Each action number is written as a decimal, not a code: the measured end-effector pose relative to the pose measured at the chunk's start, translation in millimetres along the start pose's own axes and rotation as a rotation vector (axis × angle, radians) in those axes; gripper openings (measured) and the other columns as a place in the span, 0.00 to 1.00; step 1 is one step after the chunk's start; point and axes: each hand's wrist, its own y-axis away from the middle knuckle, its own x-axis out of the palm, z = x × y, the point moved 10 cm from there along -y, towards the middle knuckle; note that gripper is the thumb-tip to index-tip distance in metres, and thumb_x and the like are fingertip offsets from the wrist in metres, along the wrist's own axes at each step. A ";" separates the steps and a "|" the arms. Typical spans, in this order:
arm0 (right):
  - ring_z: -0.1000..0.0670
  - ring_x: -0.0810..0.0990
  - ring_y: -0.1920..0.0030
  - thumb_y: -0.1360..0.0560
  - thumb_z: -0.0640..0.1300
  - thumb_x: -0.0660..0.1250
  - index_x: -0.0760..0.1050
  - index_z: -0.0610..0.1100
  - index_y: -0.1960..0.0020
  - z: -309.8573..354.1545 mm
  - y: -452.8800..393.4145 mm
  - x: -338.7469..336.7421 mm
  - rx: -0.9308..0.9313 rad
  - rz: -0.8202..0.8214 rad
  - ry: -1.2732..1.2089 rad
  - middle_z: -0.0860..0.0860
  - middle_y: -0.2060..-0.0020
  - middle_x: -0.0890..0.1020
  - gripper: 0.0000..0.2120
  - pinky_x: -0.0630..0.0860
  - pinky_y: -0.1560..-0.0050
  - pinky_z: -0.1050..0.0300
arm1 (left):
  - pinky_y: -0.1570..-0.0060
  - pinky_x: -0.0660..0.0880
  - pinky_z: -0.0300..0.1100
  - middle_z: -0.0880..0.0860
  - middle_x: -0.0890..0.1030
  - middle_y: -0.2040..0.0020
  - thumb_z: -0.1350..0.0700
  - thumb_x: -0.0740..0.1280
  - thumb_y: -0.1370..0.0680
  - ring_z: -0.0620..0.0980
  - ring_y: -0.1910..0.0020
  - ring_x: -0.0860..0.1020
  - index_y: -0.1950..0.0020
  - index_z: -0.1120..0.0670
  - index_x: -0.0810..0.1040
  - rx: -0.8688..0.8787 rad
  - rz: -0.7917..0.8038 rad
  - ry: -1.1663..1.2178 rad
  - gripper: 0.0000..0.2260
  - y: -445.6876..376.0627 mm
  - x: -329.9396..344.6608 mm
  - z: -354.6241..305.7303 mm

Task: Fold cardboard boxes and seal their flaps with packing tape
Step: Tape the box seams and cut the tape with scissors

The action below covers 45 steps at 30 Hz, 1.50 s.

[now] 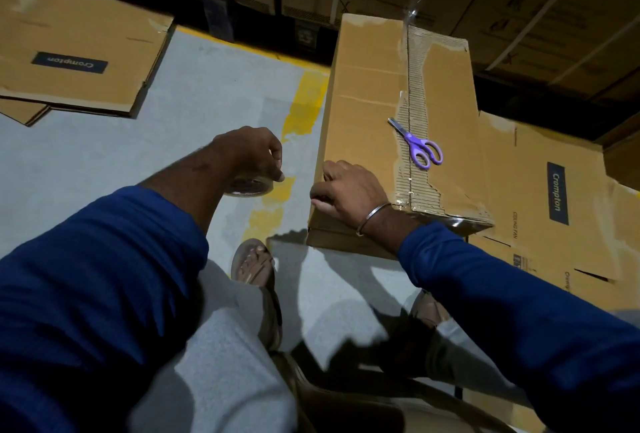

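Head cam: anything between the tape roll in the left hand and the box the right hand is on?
Nothing lies there. Between the tape roll and the box, the head view shows only bare grey floor with a worn yellow painted line.

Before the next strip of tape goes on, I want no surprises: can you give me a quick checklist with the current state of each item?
1. Tape roll in the left hand: ok.
2. Right hand steadying the box at its near corner: ok.
3. Top flaps closed flat: ok.
4. Scissors within reach, lying on the box top: ok.
5. Free tape end found and peeled: cannot tell.
6. Centre seam surface clean: not ok, the paper layer is torn off.
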 end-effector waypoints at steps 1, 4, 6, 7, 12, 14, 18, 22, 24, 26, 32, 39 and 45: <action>0.42 0.76 0.60 0.27 0.52 0.75 0.84 0.51 0.54 2.0 1.7 1.7 -0.019 -0.017 0.019 0.47 0.60 0.75 0.05 0.60 0.64 0.54 | 0.45 0.80 0.53 0.47 0.81 0.57 0.43 0.82 0.33 0.54 0.51 0.80 0.59 0.48 0.83 -0.001 0.004 0.004 0.13 -0.1 0.1 0.8; 0.41 0.75 0.59 0.30 0.47 0.78 0.85 0.50 0.47 2.1 7.1 3.3 -0.055 -0.066 0.011 0.45 0.58 0.75 0.12 0.60 0.62 0.54 | 0.44 0.80 0.54 0.47 0.82 0.55 0.44 0.82 0.33 0.54 0.50 0.80 0.59 0.48 0.83 -0.006 0.011 0.009 0.13 -0.3 0.4 2.1; 0.42 0.74 0.56 0.30 0.48 0.78 0.82 0.50 0.36 -1.8 10.6 4.1 -0.069 -0.046 -0.057 0.45 0.55 0.74 0.23 0.63 0.59 0.53 | 0.44 0.80 0.55 0.48 0.83 0.54 0.43 0.82 0.34 0.54 0.50 0.80 0.59 0.47 0.83 -0.008 0.015 0.007 0.13 0.2 0.4 2.5; 0.43 0.74 0.54 0.29 0.50 0.77 0.77 0.50 0.30 -4.6 13.0 1.5 -0.073 -0.024 -0.123 0.46 0.53 0.75 0.28 0.65 0.57 0.52 | 0.44 0.80 0.55 0.48 0.83 0.54 0.43 0.82 0.34 0.54 0.50 0.80 0.60 0.47 0.83 -0.006 0.016 0.006 0.13 -0.3 0.5 2.2; 0.46 0.80 0.48 0.20 0.52 0.70 0.71 0.47 0.25 -49.8 30.7 -38.2 0.127 -0.066 -0.398 0.48 0.47 0.83 0.25 0.76 0.53 0.52 | 0.45 0.81 0.55 0.48 0.83 0.55 0.44 0.82 0.33 0.54 0.51 0.80 0.59 0.48 0.83 0.011 0.012 -0.001 0.13 -1.3 0.6 -3.6; 0.45 0.81 0.49 0.20 0.56 0.68 0.70 0.49 0.25 -56.8 36.4 -35.8 0.152 -0.014 -0.306 0.50 0.48 0.83 0.26 0.76 0.57 0.51 | 0.45 0.81 0.54 0.48 0.83 0.56 0.44 0.82 0.33 0.54 0.52 0.80 0.58 0.48 0.83 0.012 0.012 -0.009 0.13 -1.4 0.9 -5.8; 0.40 0.82 0.45 0.21 0.61 0.67 0.68 0.52 0.26 -46.2 35.0 -16.6 0.117 0.041 -0.154 0.50 0.38 0.82 0.27 0.74 0.61 0.49 | 0.45 0.81 0.53 0.47 0.82 0.57 0.44 0.82 0.33 0.53 0.52 0.80 0.59 0.48 0.83 0.022 0.017 -0.020 0.13 -3.2 2.5 -8.9; 0.36 0.83 0.55 0.23 0.59 0.70 0.68 0.50 0.26 -38.1 36.4 -11.6 0.117 0.006 0.053 0.48 0.46 0.85 0.29 0.64 0.67 0.52 | 0.45 0.80 0.53 0.46 0.81 0.57 0.43 0.82 0.33 0.53 0.52 0.80 0.59 0.48 0.83 0.020 0.029 -0.031 0.13 -4.4 5.0 -8.5; 0.36 0.83 0.60 0.23 0.58 0.70 0.68 0.49 0.27 -33.2 38.2 -11.9 0.105 -0.018 0.125 0.47 0.51 0.86 0.29 0.65 0.69 0.53 | 0.45 0.80 0.54 0.46 0.81 0.57 0.43 0.82 0.33 0.53 0.52 0.80 0.59 0.47 0.83 0.017 0.036 -0.039 0.13 -6.0 5.9 -6.8; 0.36 0.83 0.61 0.23 0.60 0.70 0.68 0.49 0.27 -31.5 37.9 -13.7 0.105 -0.042 0.142 0.48 0.53 0.86 0.30 0.65 0.70 0.53 | 0.45 0.80 0.55 0.46 0.82 0.56 0.42 0.82 0.33 0.53 0.52 0.80 0.60 0.47 0.83 0.017 0.037 -0.039 0.13 -7.2 6.2 -5.9; 0.37 0.80 0.70 0.23 0.67 0.65 0.74 0.48 0.35 -26.7 36.5 -20.8 0.180 -0.089 0.124 0.47 0.69 0.82 0.26 0.61 0.71 0.57 | 0.45 0.80 0.54 0.46 0.81 0.57 0.43 0.81 0.32 0.52 0.52 0.79 0.59 0.47 0.83 0.025 0.032 -0.032 0.12 -7.5 7.3 -10.4; 0.37 0.83 0.57 0.23 0.58 0.72 0.68 0.48 0.27 -39.3 47.4 -15.7 0.157 -0.026 -0.013 0.48 0.52 0.85 0.30 0.65 0.64 0.53 | 0.47 0.78 0.51 0.47 0.81 0.55 0.44 0.82 0.32 0.51 0.54 0.78 0.58 0.49 0.83 0.024 0.047 -0.034 0.12 -9.9 7.4 -8.5; 0.41 0.83 0.51 0.21 0.60 0.68 0.67 0.52 0.27 -104.1 86.0 -39.6 0.272 0.063 -0.048 0.47 0.50 0.85 0.26 0.80 0.58 0.47 | 0.47 0.79 0.51 0.46 0.81 0.58 0.44 0.82 0.32 0.51 0.54 0.79 0.59 0.48 0.83 0.047 0.034 -0.051 0.12 -9.7 7.2 -17.7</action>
